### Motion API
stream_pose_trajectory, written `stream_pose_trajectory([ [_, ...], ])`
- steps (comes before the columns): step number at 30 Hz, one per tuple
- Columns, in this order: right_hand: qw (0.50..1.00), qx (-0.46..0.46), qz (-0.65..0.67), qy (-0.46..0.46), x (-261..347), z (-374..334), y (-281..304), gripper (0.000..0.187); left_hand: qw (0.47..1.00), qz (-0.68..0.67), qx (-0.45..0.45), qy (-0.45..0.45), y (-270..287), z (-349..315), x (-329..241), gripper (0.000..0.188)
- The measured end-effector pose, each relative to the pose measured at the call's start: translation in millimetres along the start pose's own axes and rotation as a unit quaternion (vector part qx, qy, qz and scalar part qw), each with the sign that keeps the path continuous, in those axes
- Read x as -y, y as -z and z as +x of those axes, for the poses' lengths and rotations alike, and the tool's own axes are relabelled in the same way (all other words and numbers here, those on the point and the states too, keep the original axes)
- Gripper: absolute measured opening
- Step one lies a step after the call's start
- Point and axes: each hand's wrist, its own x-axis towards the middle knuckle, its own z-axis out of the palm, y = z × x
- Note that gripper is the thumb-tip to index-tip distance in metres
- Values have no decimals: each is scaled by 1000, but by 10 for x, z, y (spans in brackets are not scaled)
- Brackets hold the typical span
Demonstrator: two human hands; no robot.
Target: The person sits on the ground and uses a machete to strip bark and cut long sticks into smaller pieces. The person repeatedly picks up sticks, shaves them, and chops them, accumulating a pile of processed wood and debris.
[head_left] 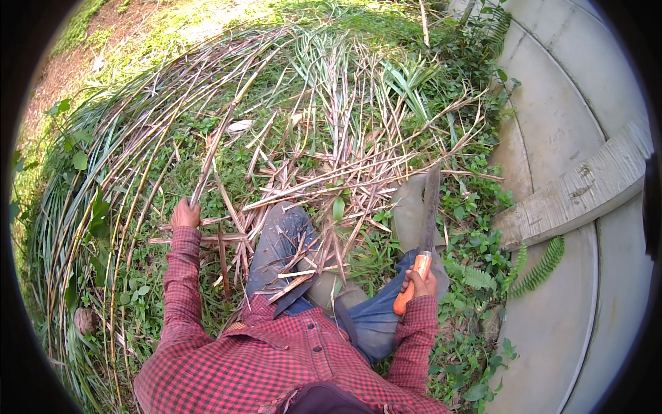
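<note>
a stalk (207, 165) ends hidden inside the left fingers (187, 211); the right rim crops a wooden beam (583, 186).

Red-and-black checked shirt (276, 362) on my feed
I make out long sleeves (183, 276), small buttons (316, 349), blue jeans (272, 248) with pale specks.

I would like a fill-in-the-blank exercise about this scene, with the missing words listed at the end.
1. The right grip holds a long knife by its ____-coloured handle.
2. The left grip holds dry plant strips, while the knife's tip points ____ from the person's body.
3. The trousers are mainly ____.
4. The pale beam is on the picture's ____ side.

Missing words: orange; away; blue; right.
</note>
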Motion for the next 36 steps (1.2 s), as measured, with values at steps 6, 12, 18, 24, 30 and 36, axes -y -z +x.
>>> stream_pose_trajectory([
  [6,999,37,-15,15,41,-47,-40,20,993,23,111,-26,482,179,-167,35],
  [12,999,44,13,19,-45,-28,-22,18,969,-13,242,-48,-140,-47,504,43],
  [18,999,46,22,15,-58,31,7,21,984,-20,173,-19,-209,-1030,878,46],
  [24,999,39,-3,13,-18,-4,-42,21,972,96,18,-215,-621,-2023,628,39],
  [30,1000,31,-5,4,-65,30,7,20,897,-48,386,-210,-150,-1572,410,42],
  [36,1000,7,-4,2,-43,6,-25,23,968,-195,143,-70,-343,-249,643,36],
])
